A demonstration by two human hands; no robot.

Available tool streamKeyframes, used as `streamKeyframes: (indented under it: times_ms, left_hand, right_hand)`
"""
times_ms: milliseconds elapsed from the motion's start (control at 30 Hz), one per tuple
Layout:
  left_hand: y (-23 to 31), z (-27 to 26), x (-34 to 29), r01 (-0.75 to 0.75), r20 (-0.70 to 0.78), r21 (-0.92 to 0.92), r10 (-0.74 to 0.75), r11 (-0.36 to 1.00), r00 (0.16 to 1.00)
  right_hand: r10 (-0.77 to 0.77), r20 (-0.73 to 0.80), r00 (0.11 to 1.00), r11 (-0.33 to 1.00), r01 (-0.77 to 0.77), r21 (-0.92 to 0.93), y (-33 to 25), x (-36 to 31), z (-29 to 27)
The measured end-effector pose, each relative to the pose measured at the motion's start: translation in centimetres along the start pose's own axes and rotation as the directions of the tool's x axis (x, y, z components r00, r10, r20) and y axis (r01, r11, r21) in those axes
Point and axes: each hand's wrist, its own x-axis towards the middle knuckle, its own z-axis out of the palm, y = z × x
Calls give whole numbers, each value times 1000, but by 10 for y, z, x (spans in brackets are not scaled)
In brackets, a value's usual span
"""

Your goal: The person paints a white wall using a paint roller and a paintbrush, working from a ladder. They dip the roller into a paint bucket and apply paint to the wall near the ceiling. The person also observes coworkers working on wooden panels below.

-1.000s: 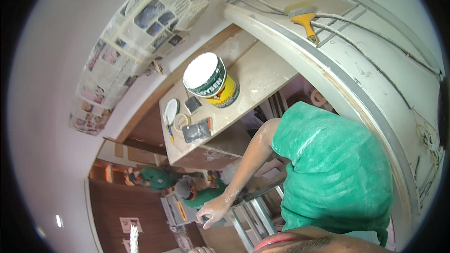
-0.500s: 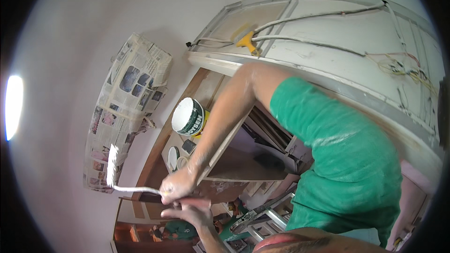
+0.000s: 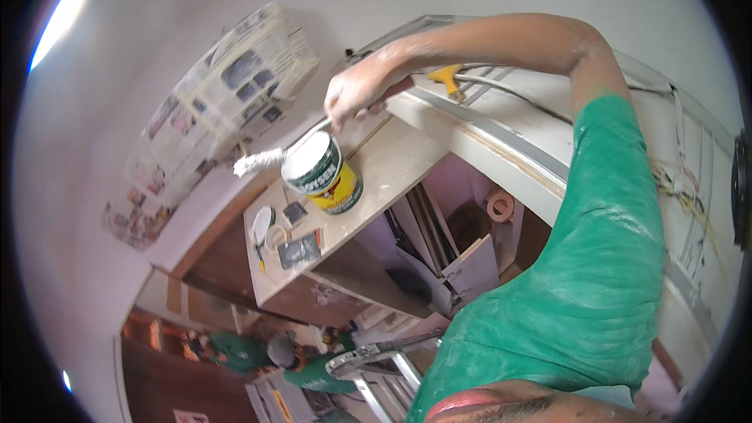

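My right hand (image 3: pixel 364 90) is closed around the reddish handle of a small paint roller (image 3: pixel 260 161), palm downward. White paint coats the roller's sleeve, which hangs beside the rim of an open paint bucket (image 3: pixel 338 190). The bucket is green, white and yellow and stands on a pale cabinet top (image 3: pixel 392 180); white paint shows at its mouth. My bare right forearm reaches over from the right, dusted with white. My left hand is out of view.
Near the bucket lie a tape roll (image 3: pixel 276 237), a white lid (image 3: pixel 264 222) and a grey flat sheet (image 3: pixel 300 251). A yellow-handled scraper (image 3: pixel 446 81) rests by cables on the ledge. Newspaper covers a wall unit (image 3: pixel 200 113). Below are a ladder (image 3: pixel 403 372) and two people (image 3: pixel 235 351).
My right hand has carried the roller from in front of the wall up and over to the bucket. My left hand, earlier at the handle, has left the view. The view has tilted.
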Motion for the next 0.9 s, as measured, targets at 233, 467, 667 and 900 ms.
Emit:
streamKeyframes:
  times_ms: [233, 467, 667, 900]
  left_hand:
    - [-45, 83, -84, 453, 266, 116, -467, 884, 843]
    - [-72, 153, -198, 765, 421, 181, -751, 618, 508]
    - [-79, 161, -213, 777, 425, 194, -765, 599, 484]
    - [-32, 99, -160, 668, 327, 368, -763, 646, 558]
  right_hand:
    - [-59, -192, 980, 921, -21, -389, 4, 30, -29]
    - [67, -63, 996, 866, -90, -492, 6, 99, -38]
    - [277, 33, 960, 779, -204, -593, 42, 190, -30]
    - [327, 91, 941, 833, -241, -498, 80, 240, -3]
